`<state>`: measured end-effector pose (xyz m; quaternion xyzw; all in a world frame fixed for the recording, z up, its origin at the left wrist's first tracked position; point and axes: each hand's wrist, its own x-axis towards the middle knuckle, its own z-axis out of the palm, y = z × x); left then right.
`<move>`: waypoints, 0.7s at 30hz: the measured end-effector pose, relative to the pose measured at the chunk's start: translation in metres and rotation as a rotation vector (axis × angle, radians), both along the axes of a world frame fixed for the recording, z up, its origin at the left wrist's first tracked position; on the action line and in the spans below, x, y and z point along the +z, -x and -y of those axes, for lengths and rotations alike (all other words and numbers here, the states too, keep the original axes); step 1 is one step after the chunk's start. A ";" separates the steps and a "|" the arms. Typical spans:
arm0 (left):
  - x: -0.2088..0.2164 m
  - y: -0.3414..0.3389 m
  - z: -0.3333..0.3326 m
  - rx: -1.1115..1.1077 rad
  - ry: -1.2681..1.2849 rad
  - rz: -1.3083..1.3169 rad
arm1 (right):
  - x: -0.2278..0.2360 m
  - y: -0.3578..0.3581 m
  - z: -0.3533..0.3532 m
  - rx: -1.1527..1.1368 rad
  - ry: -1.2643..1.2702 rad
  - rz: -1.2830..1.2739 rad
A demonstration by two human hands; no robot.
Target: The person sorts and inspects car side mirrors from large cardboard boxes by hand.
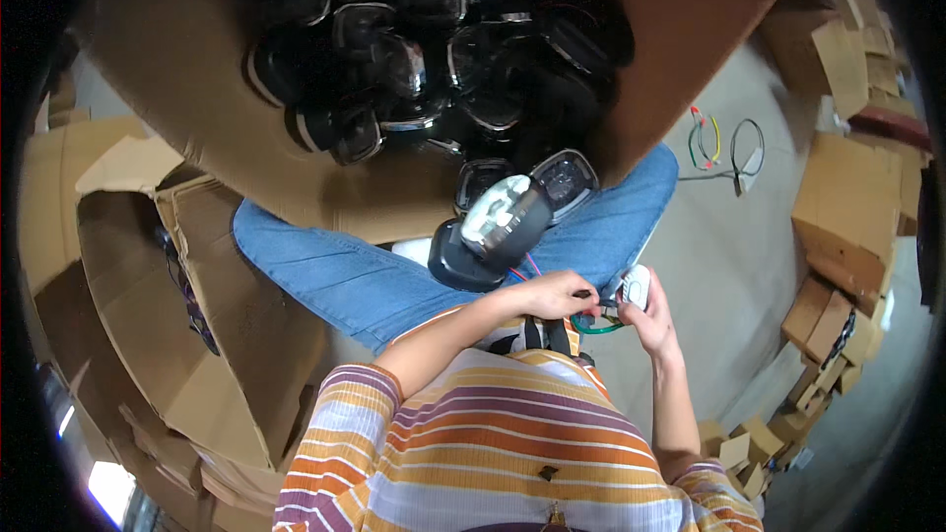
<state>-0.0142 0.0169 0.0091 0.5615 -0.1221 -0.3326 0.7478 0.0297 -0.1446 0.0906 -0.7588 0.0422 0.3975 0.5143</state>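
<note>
My right hand (652,320) is closed around a small white and grey oval device (636,286) with ridges on its face. Just beside it, my left hand (557,294) is closed, its fingertips pinching a small black connector (583,295). A green wire (596,329) loops below, between the two hands. On my lap rests a black rounded lamp housing (512,227) with a clear, shiny lens, and thin coloured wires run near my left hand. Other black housings (565,183) lie around it, one with its framed face upward.
Ahead stands a big open cardboard box (680,69) holding many black housings (394,64) with chrome rims. An open carton (212,384) is at my left. Cables (744,158) lie on the floor (709,246) at right, with cardboard boxes (847,207) stacked beyond.
</note>
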 end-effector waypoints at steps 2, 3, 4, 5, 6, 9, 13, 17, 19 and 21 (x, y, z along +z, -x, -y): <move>0.000 0.002 0.002 0.018 -0.024 0.027 | 0.000 0.003 0.002 -0.063 0.022 -0.028; 0.000 0.003 0.001 -0.019 -0.013 -0.026 | -0.002 0.005 0.002 -0.100 0.002 -0.070; 0.001 0.003 0.000 -0.061 0.001 -0.078 | -0.003 0.006 0.002 -0.141 -0.016 -0.111; 0.001 0.003 -0.001 -0.059 0.004 -0.077 | -0.004 0.006 0.002 -0.139 -0.013 -0.110; 0.001 0.002 -0.001 -0.044 0.012 -0.075 | -0.004 0.005 0.001 -0.134 -0.006 -0.117; 0.004 0.000 -0.001 -0.036 -0.005 -0.075 | -0.006 0.004 0.003 -0.140 0.014 -0.115; 0.008 -0.003 -0.004 -0.039 -0.043 -0.090 | -0.007 0.003 -0.001 -0.176 0.056 -0.101; 0.005 -0.001 -0.002 0.023 0.000 -0.018 | -0.008 0.005 -0.006 -0.177 0.084 -0.045; 0.011 -0.004 -0.007 -0.057 -0.142 0.086 | -0.009 0.006 -0.009 -0.115 0.212 0.062; 0.009 0.001 -0.010 -0.039 -0.193 0.165 | -0.001 0.007 -0.017 -0.113 0.186 0.037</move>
